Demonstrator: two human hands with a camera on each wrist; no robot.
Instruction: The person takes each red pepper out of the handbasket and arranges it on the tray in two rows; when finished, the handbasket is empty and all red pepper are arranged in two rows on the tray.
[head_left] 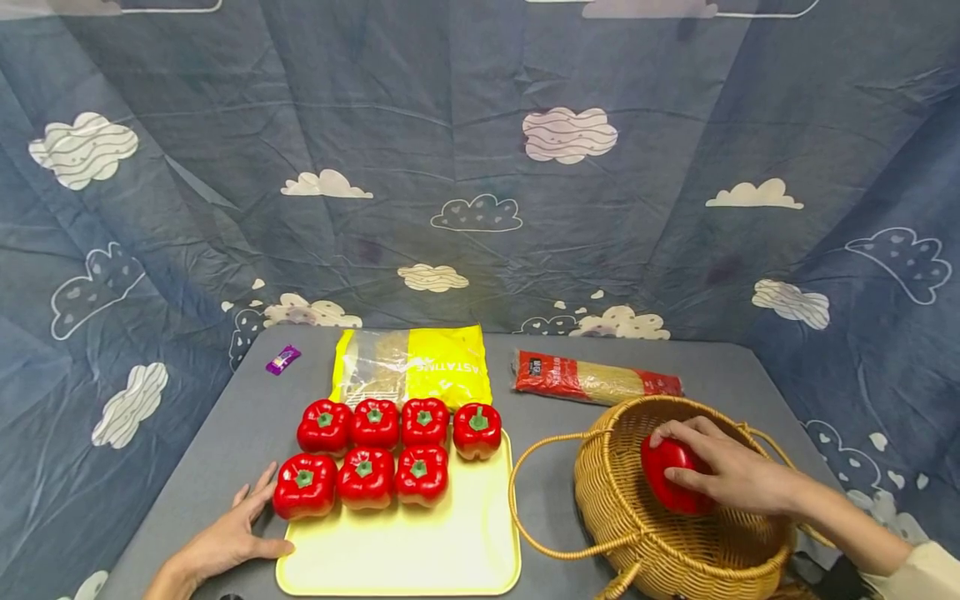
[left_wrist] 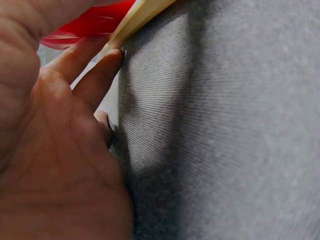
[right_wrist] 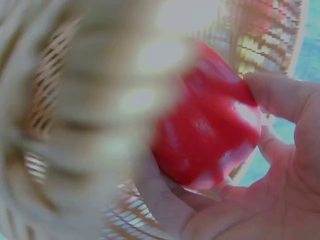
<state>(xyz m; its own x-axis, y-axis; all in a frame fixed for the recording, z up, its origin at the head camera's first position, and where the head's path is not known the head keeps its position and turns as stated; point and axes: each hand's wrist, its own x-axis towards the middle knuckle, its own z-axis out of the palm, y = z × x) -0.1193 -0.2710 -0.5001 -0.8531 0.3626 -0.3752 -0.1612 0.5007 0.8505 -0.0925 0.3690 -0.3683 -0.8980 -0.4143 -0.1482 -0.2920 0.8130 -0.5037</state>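
My right hand [head_left: 708,467] grips a red bell pepper [head_left: 670,475] inside the mouth of a wicker basket [head_left: 600,492]. In the right wrist view, thumb and fingers curl round the pepper [right_wrist: 210,125], and a blurred part of the basket covers its left side. Several more red peppers [head_left: 365,477] with green stems stand in two rows on a pale yellow tray [head_left: 405,554]. At the tray's left edge rests my left hand [head_left: 232,529], its thumb on the rim and fingers extended beside the nearest pepper. The left wrist view shows its fingertips near the tray edge [left_wrist: 135,22].
Behind the tray lies a yellow pasta bag [head_left: 450,358]. A red packet of long noodles [head_left: 600,379] is behind the basket. A small purple packet [head_left: 283,359] sits at the back left of the grey table [head_left: 217,450]. The basket's handle [head_left: 517,508] leans towards the tray.
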